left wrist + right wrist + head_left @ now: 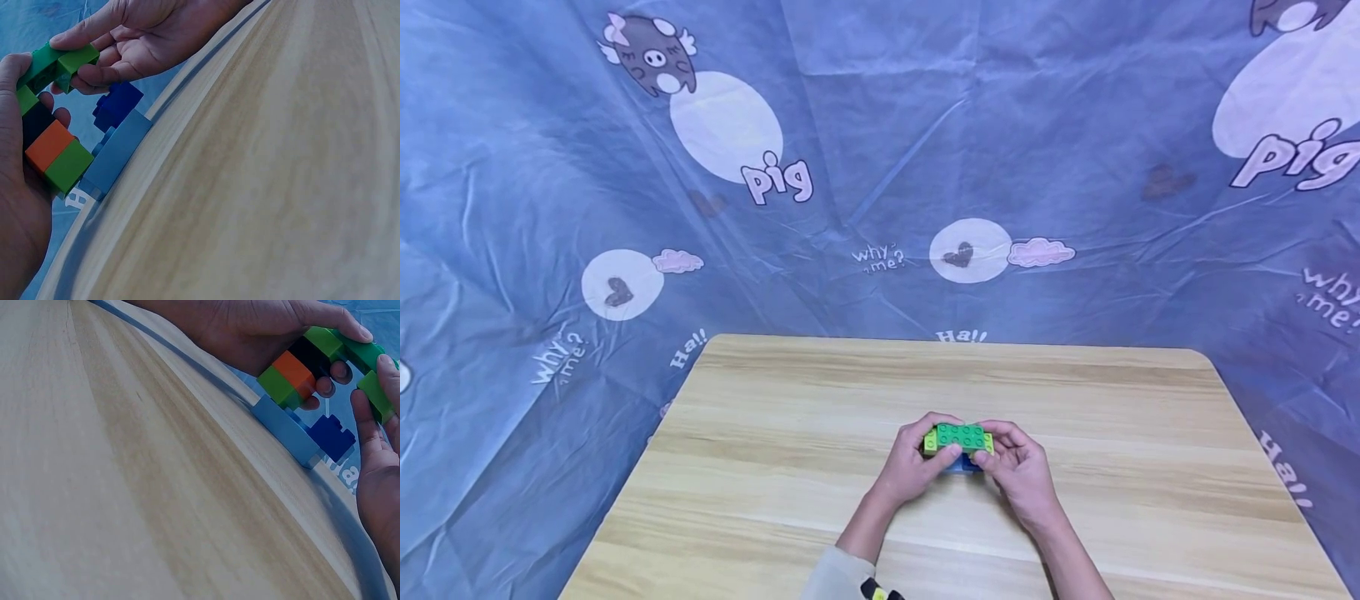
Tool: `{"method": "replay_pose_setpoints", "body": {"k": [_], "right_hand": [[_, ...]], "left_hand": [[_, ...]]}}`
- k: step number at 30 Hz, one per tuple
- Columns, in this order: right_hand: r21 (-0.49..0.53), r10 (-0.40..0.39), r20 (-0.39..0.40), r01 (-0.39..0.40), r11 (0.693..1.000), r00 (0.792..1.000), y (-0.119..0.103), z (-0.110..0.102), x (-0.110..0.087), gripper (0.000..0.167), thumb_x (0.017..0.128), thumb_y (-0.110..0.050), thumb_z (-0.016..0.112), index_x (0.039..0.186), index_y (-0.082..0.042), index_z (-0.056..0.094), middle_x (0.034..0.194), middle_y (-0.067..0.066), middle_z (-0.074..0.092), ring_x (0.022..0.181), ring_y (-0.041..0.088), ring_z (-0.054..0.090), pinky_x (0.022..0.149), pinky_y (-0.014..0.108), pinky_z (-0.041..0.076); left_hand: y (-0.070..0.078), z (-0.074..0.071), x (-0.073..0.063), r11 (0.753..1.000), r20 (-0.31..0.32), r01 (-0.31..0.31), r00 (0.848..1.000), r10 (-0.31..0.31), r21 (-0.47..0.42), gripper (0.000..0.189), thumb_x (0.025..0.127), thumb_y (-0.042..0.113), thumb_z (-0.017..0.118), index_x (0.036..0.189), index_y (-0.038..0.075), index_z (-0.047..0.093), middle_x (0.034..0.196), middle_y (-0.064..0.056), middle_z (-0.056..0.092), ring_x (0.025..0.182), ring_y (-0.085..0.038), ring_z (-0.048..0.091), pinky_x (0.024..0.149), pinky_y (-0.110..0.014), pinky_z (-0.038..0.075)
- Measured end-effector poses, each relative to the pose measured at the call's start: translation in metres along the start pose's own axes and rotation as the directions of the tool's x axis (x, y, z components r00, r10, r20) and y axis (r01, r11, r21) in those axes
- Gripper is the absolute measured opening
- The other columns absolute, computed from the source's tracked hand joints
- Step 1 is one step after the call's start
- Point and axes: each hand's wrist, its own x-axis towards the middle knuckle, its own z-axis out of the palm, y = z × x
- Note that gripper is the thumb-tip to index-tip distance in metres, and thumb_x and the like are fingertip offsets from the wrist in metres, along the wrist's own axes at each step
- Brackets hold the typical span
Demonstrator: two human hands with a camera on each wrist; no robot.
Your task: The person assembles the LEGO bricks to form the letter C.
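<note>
A toy-brick structure stands on the table between both hands. Across its top lies a green brick [961,437]. Its left column shows a black brick [310,356], an orange brick [49,147] and a lime green brick [70,167] above a light blue brick [119,153]. My left hand [910,467] grips this column, its thumb on the green brick. With thumb and fingers, my right hand [1022,479] pinches a lime brick [375,395] under the green brick's right end. Below that brick, apart from it, a dark blue brick [333,439] sits on the light blue one.
The wooden table [820,383] has rounded far corners. A blue printed cloth [865,167] hangs behind it and at its sides. A light sleeve [838,575] covers the left forearm.
</note>
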Motion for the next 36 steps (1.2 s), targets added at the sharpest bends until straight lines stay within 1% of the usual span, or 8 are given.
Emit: {"method": "replay_pose_setpoints", "body": {"k": [9, 12, 16, 19, 25, 31, 33, 36], "right_hand": [[0.007, -0.008, 0.025, 0.008, 1.000, 1.000, 0.002, -0.002, 0.000, 0.040, 0.095, 0.019, 0.063, 0.133, 0.009, 0.057, 0.124, 0.009, 0.072, 0.115, 0.015, 0.071, 0.096, 0.024, 0.058], [0.012, 0.011, 0.024, -0.011, 1.000, 1.000, 0.002, -0.002, 0.000, 0.042, 0.095, 0.019, 0.063, 0.135, 0.009, 0.056, 0.125, 0.009, 0.072, 0.115, 0.015, 0.070, 0.096, 0.024, 0.057], [0.005, 0.019, 0.021, -0.019, 1.000, 1.000, 0.000, 0.002, 0.001, 0.045, 0.094, 0.020, 0.064, 0.137, 0.012, 0.053, 0.125, 0.009, 0.070, 0.115, 0.015, 0.069, 0.097, 0.024, 0.057], [-0.015, -0.002, 0.018, 0.002, 1.000, 1.000, 0.000, 0.004, 0.002, 0.046, 0.093, 0.021, 0.064, 0.137, 0.015, 0.051, 0.127, 0.008, 0.069, 0.115, 0.014, 0.069, 0.097, 0.024, 0.057], [-0.077, -0.026, -0.102, 0.018, 0.997, 0.994, 0.001, 0.004, 0.004, 0.048, 0.091, 0.024, 0.064, 0.136, 0.020, 0.050, 0.125, 0.009, 0.069, 0.116, 0.015, 0.069, 0.101, 0.027, 0.056], [-0.148, -0.027, -0.205, -0.004, 0.989, 0.978, 0.002, 0.004, 0.006, 0.050, 0.089, 0.024, 0.067, 0.137, 0.021, 0.050, 0.126, 0.011, 0.069, 0.115, 0.016, 0.069, 0.100, 0.026, 0.056], [-0.189, -0.017, -0.230, -0.028, 0.982, 0.973, 0.002, 0.005, 0.006, 0.051, 0.089, 0.022, 0.069, 0.137, 0.020, 0.051, 0.126, 0.012, 0.068, 0.114, 0.016, 0.069, 0.100, 0.026, 0.056], [-0.294, 0.027, -0.275, -0.111, 0.949, 0.961, 0.003, 0.005, 0.007, 0.050, 0.090, 0.014, 0.074, 0.136, 0.014, 0.055, 0.125, 0.016, 0.068, 0.109, 0.013, 0.070, 0.097, 0.024, 0.057]], "left_hand": [[-0.001, 0.000, 0.000, 1.000, 0.000, -0.005, 1.000, 0.005, -0.005, 0.027, 0.095, -0.002, 0.069, 0.123, -0.001, 0.066, 0.110, -0.022, 0.075, 0.092, -0.004, 0.066, 0.077, -0.029, 0.061], [-0.019, 0.002, -0.005, 1.000, -0.008, 0.015, 1.000, -0.015, -0.006, 0.029, 0.097, 0.002, 0.070, 0.126, 0.003, 0.066, 0.114, -0.019, 0.075, 0.095, -0.006, 0.067, 0.081, -0.030, 0.060], [-0.044, 0.004, -0.011, 0.997, -0.018, 0.071, 0.997, -0.071, -0.023, 0.031, 0.102, 0.017, 0.070, 0.131, 0.010, 0.065, 0.119, -0.014, 0.074, 0.099, -0.010, 0.067, 0.086, -0.030, 0.059], [-0.045, 0.003, -0.011, 0.992, -0.021, 0.113, 0.993, -0.114, -0.050, 0.033, 0.104, 0.026, 0.069, 0.133, 0.013, 0.064, 0.121, -0.012, 0.073, 0.099, -0.010, 0.067, 0.086, -0.030, 0.059], [-0.043, 0.003, -0.010, 0.975, -0.045, 0.205, 0.977, -0.210, -0.088, 0.043, 0.106, 0.028, 0.067, 0.143, 0.010, 0.057, 0.126, -0.012, 0.073, 0.106, -0.015, 0.071, 0.092, -0.033, 0.060], [-0.044, 0.004, -0.007, 0.952, -0.068, 0.287, 0.953, -0.295, -0.105, 0.051, 0.108, 0.028, 0.063, 0.152, 0.007, 0.048, 0.116, -0.010, 0.075, 0.102, -0.015, 0.073, 0.095, -0.030, 0.058], [-0.045, 0.005, -0.006, 0.946, -0.077, 0.307, 0.946, -0.315, -0.104, 0.048, 0.109, 0.028, 0.062, 0.152, 0.011, 0.048, 0.113, -0.010, 0.075, 0.101, -0.015, 0.072, 0.095, -0.030, 0.057], [-0.046, 0.006, -0.006, 0.940, -0.099, 0.325, 0.937, -0.335, -0.100, 0.044, 0.109, 0.027, 0.061, 0.150, 0.016, 0.050, 0.119, -0.010, 0.075, 0.105, -0.017, 0.072, 0.097, -0.030, 0.057]]}}
